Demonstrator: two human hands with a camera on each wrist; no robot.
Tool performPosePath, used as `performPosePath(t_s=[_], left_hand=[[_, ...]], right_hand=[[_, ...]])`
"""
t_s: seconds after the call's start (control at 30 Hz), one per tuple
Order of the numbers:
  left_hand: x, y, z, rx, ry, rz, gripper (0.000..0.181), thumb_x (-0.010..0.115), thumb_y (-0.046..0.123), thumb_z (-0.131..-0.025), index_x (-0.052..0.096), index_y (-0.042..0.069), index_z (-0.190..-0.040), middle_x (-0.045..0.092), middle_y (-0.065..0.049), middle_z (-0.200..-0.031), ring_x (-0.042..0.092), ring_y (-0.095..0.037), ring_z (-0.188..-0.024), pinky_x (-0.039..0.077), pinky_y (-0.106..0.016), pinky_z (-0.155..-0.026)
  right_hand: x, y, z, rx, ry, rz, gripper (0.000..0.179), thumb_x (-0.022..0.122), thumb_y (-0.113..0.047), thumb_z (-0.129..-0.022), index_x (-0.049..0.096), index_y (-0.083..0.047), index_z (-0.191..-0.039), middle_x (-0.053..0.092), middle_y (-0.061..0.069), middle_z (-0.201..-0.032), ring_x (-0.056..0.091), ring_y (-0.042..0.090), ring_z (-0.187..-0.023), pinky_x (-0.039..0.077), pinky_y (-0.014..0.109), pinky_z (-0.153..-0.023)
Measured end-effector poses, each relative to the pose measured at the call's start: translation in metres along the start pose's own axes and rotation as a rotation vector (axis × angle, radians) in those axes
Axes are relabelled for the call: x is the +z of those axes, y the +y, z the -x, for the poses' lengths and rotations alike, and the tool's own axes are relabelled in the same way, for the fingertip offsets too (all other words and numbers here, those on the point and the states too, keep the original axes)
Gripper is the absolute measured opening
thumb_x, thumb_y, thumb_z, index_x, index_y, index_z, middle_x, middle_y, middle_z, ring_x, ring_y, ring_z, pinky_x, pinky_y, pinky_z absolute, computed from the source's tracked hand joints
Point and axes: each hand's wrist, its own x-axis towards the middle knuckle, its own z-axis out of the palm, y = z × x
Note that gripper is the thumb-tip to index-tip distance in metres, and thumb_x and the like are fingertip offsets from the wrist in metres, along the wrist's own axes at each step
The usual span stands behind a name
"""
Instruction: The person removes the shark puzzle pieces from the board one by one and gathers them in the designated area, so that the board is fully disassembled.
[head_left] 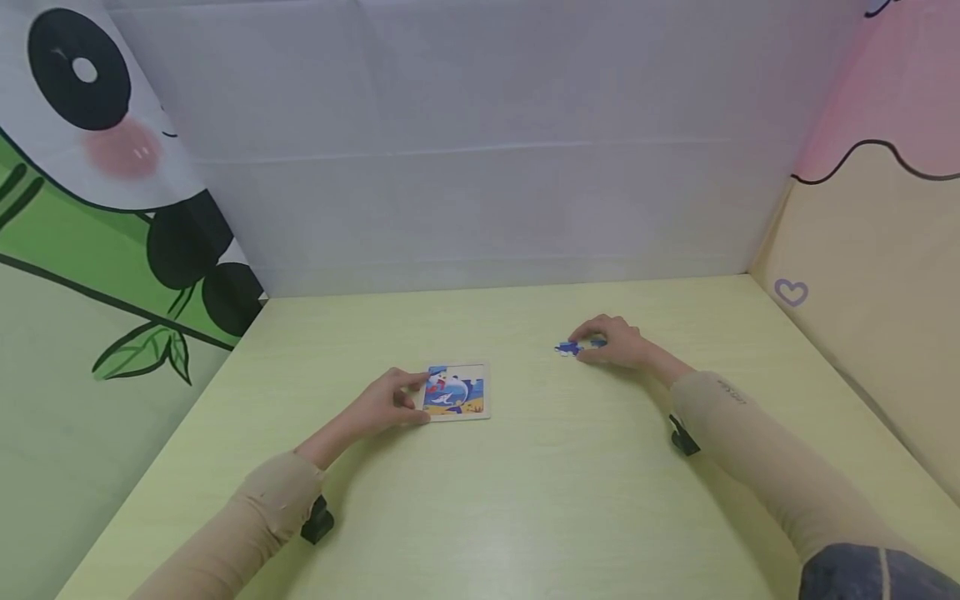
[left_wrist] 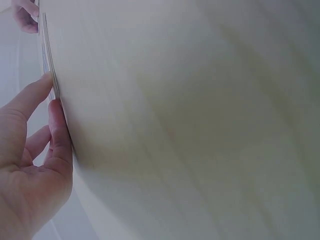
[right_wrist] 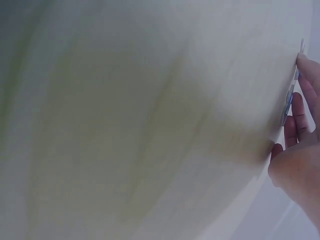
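A small jigsaw puzzle board with a dolphin picture lies flat on the table, a pale bare patch showing in its upper right. My left hand grips its left edge, thumb at the near corner and a finger on the upper part. In the left wrist view the board appears edge-on at the fingertips. Farther back on the right, my right hand pinches at blue and white jigsaw puzzle pieces between thumb and curled fingers. The hand partly hides them; in the right wrist view the pieces show edge-on.
The pale wooden table ends at a white cloth wall behind. Printed panels stand at both sides, the left with a cartoon panda, the right with a small heart. A dark wrist device sits under each sleeve.
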Motion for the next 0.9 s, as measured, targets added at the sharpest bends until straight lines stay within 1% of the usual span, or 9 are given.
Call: performPosePath(t_s=[0.13,0.33,0.47,0.6,0.73,0.9], left_hand=[[0.000,0.000,-0.001,-0.007,0.003,0.005,0.073,0.081,0.020,-0.082,0.047,0.008,-0.147,0.051,-0.015,-0.127,0.057,-0.016,-0.090,0.048,-0.022,-0.072],[-0.001,0.002,-0.001,0.004,0.004,0.022,0.074,0.081,0.019,-0.082,0.047,0.006,-0.146,0.051,-0.017,-0.128,0.058,-0.016,-0.089,0.048,-0.022,-0.070],[0.000,0.001,-0.001,-0.001,0.006,0.017,0.074,0.081,0.019,-0.082,0.047,0.007,-0.146,0.051,-0.016,-0.128,0.057,-0.015,-0.088,0.048,-0.022,-0.071],[0.000,-0.001,0.000,0.003,0.005,0.010,0.074,0.081,0.019,-0.082,0.047,0.007,-0.147,0.051,-0.016,-0.127,0.057,-0.013,-0.086,0.048,-0.022,-0.071],[0.000,-0.002,0.000,0.005,0.002,0.012,0.075,0.081,0.021,-0.082,0.047,0.007,-0.147,0.052,-0.016,-0.128,0.057,-0.014,-0.087,0.048,-0.024,-0.072],[0.000,0.000,0.001,0.007,0.007,0.006,0.073,0.081,0.021,-0.082,0.047,0.008,-0.146,0.052,-0.015,-0.128,0.058,-0.017,-0.091,0.048,-0.027,-0.075]], right_hand=[[-0.002,-0.002,0.001,-0.002,0.003,-0.008,0.035,0.069,-0.030,-0.092,0.066,-0.019,-0.125,0.052,0.017,-0.142,0.037,0.044,-0.136,0.019,0.072,-0.107],[-0.004,-0.002,0.002,0.005,0.003,-0.015,0.035,0.070,-0.029,-0.091,0.067,-0.019,-0.124,0.052,0.016,-0.141,0.037,0.043,-0.136,0.017,0.073,-0.108],[-0.003,0.000,-0.002,-0.016,0.017,0.015,0.040,0.073,-0.032,-0.088,0.066,-0.020,-0.126,0.056,0.012,-0.139,0.042,0.038,-0.134,0.020,0.070,-0.108],[0.001,-0.001,-0.009,-0.057,0.040,0.049,0.045,0.076,-0.034,-0.086,0.065,-0.019,-0.128,0.062,0.008,-0.134,0.049,0.034,-0.130,0.021,0.066,-0.106],[0.010,-0.010,-0.018,-0.074,0.049,0.049,0.046,0.076,-0.034,-0.086,0.065,-0.019,-0.128,0.065,0.005,-0.131,0.052,0.030,-0.128,0.022,0.060,-0.105],[0.023,-0.034,-0.027,-0.109,0.055,0.025,0.047,0.075,-0.031,-0.088,0.064,-0.016,-0.130,0.065,0.004,-0.132,0.054,0.027,-0.125,0.023,0.059,-0.104]])
